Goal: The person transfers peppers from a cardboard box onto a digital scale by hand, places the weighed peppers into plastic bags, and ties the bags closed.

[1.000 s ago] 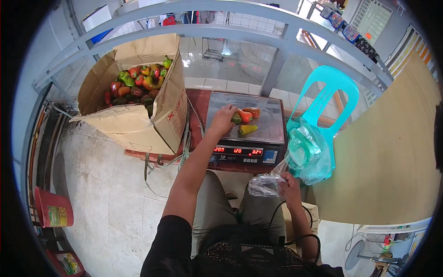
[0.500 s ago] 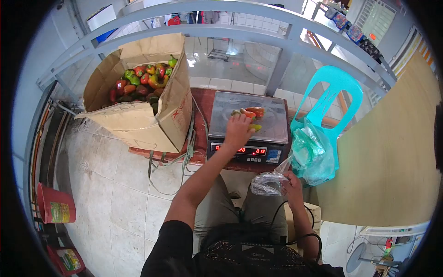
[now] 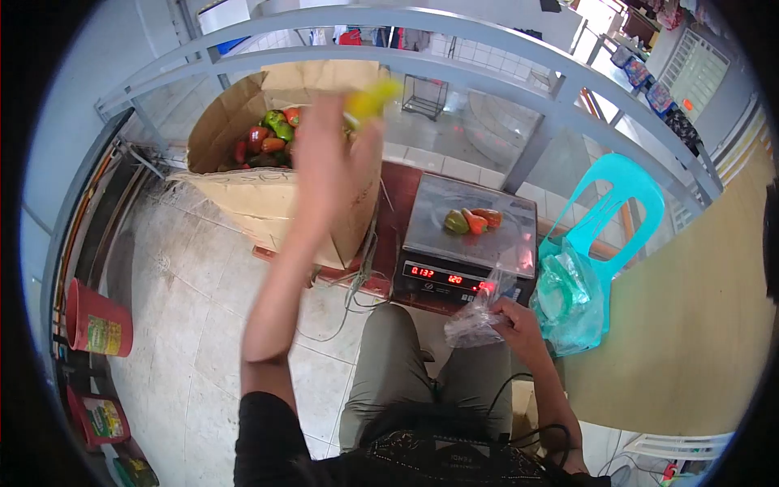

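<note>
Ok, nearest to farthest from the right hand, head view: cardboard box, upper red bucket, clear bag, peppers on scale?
1. Clear bag: in the right hand
2. Peppers: on the scale
3. Cardboard box: left of scale
4. Upper red bucket: far left

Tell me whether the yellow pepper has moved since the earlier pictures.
Yes. The yellow pepper has left the scale, up and leftward; the left hand now holds it near the box.

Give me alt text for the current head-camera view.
A person's blurred left hand holds a yellow pepper near a cardboard box of peppers, while the right hand grips a clear plastic bag. Three peppers lie on a digital scale with lit red digits.
</note>
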